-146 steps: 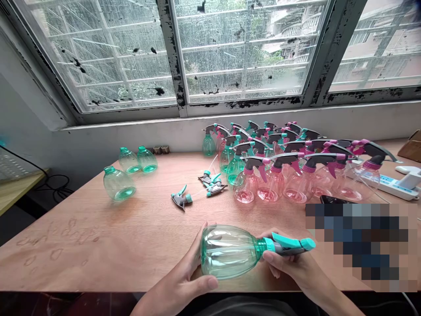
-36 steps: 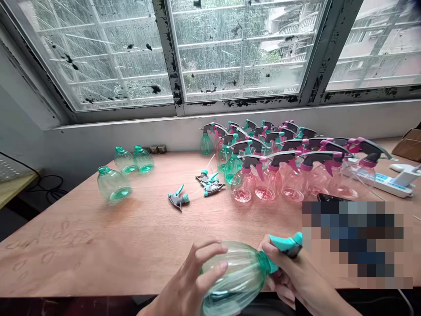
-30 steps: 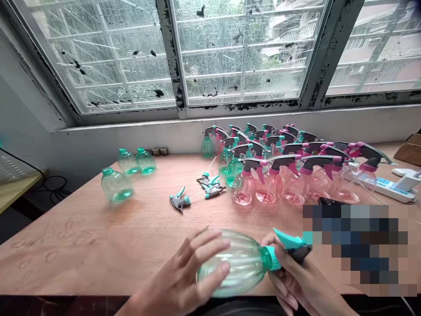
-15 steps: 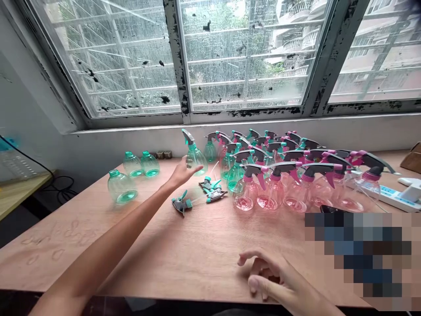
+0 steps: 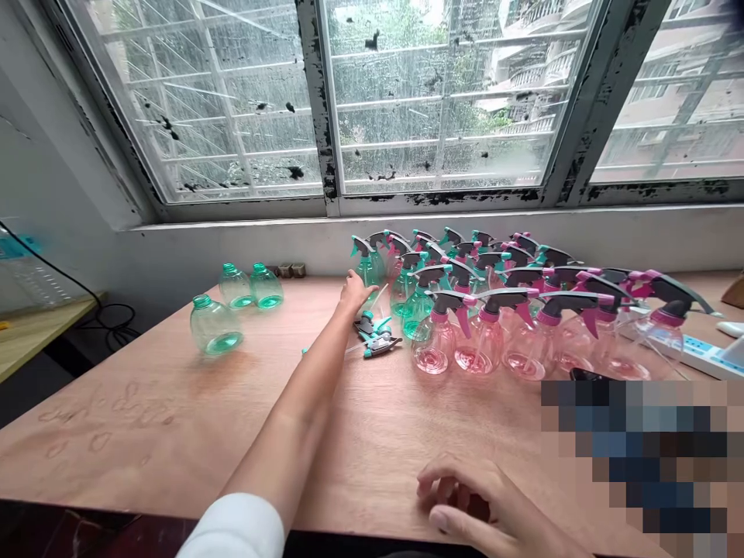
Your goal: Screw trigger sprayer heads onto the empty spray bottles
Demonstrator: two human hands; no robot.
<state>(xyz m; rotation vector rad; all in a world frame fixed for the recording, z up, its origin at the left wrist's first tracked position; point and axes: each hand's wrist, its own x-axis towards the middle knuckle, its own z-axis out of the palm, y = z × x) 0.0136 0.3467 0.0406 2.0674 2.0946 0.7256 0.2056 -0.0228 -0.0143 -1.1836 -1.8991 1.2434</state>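
My left arm reaches far across the wooden table (image 5: 145, 403). My left hand (image 5: 356, 290) sits at the base of a green spray bottle (image 5: 366, 265) with a grey trigger head, which stands upright at the left end of the bottle group. The fingers are loosely apart against it. My right hand (image 5: 468, 505) rests near the table's front edge, fingers loosely curled, holding nothing. Loose trigger heads (image 5: 377, 333) lie just right of my left wrist.
Many assembled pink spray bottles (image 5: 477, 341) and green ones fill the back right. Three capless green bottles (image 5: 214, 325) stand at the left. A white power strip (image 5: 703, 355) lies at the right edge. A blurred patch covers the lower right. The window sill runs behind.
The green spray bottle left my lap area; my left hand carried it to the back and stood it by the group. My right hand let go and dropped to the table.
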